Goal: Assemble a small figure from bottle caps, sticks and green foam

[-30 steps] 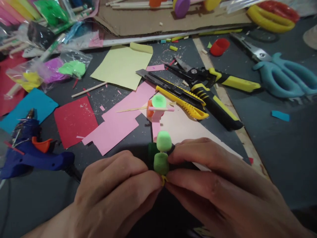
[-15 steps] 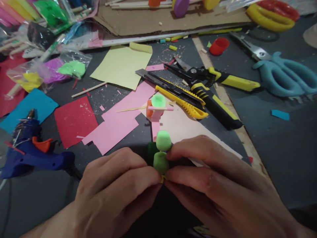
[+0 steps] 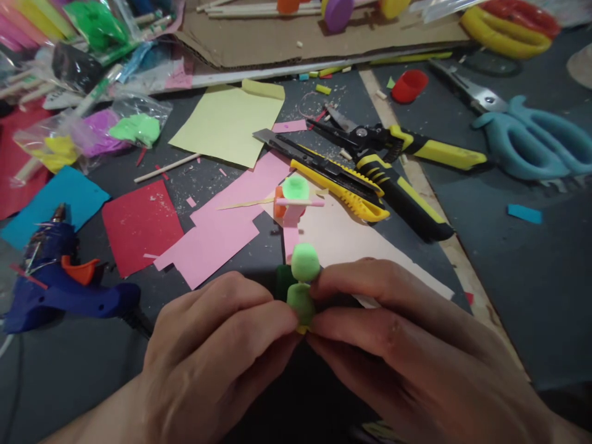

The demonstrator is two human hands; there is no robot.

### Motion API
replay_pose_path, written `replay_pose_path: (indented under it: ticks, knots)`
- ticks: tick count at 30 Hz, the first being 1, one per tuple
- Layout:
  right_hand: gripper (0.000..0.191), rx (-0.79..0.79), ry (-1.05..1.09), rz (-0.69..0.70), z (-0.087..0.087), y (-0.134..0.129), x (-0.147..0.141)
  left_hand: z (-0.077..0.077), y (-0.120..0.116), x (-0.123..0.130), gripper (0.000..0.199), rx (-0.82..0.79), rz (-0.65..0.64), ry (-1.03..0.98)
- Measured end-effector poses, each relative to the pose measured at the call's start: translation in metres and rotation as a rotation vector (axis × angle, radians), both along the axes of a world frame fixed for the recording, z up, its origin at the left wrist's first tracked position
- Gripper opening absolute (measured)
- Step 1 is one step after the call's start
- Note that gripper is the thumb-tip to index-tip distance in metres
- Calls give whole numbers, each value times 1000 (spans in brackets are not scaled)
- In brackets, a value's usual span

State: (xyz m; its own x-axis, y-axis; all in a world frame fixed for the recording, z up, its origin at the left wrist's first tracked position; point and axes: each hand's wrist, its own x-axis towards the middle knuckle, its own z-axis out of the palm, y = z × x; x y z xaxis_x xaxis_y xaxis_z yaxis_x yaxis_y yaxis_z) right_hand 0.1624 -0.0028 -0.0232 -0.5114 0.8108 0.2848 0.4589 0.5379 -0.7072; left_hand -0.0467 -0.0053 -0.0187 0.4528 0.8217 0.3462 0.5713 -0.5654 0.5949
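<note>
Two rounded lumps of light green modelling clay (image 3: 305, 263) sit one above the other at the middle front. My left hand (image 3: 222, 339) is closed, its thumb and forefinger pinching at the bottom of the lower green clay lump (image 3: 300, 303). From the other side my right hand (image 3: 393, 327) is closed too, fingertips pressed against the same lump. A small yellow clay piece (image 3: 302, 330) peeks out between the fingertips, mostly hidden. Just beyond the lumps stands a little pink piece (image 3: 291, 228) with a green cup-shaped top (image 3: 296, 188).
A blue glue gun (image 3: 69, 283) lies at left near red paper (image 3: 141, 228) and pink paper (image 3: 217, 234). A yellow cutter knife (image 3: 333, 179), pliers (image 3: 398, 179) and blue-handled scissors (image 3: 531, 135) lie beyond my right hand. Cardboard (image 3: 277, 46) spans the back.
My left fingertips have shifted slightly up around the base of the lower lump, and less of the yellow piece shows. The right hand has barely moved.
</note>
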Motion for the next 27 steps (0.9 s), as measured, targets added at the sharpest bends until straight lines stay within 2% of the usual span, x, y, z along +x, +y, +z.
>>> replay_pose_path:
  ticks: [8,13,20,27]
  knots:
    - [10,72,52,-10,-3,3,-4,1,2,-1,11,10,-25,33]
    - [9,60,51,-18,-2,4,-5,3,1,-1,9,-23,-21,37]
    - [9,39,46,-19,1,3,-5,-3,-2,-3,10,-15,-23,-13]
    - [6,55,80,-28,-1,2,-5,2,2,0,13,-38,-50,35]
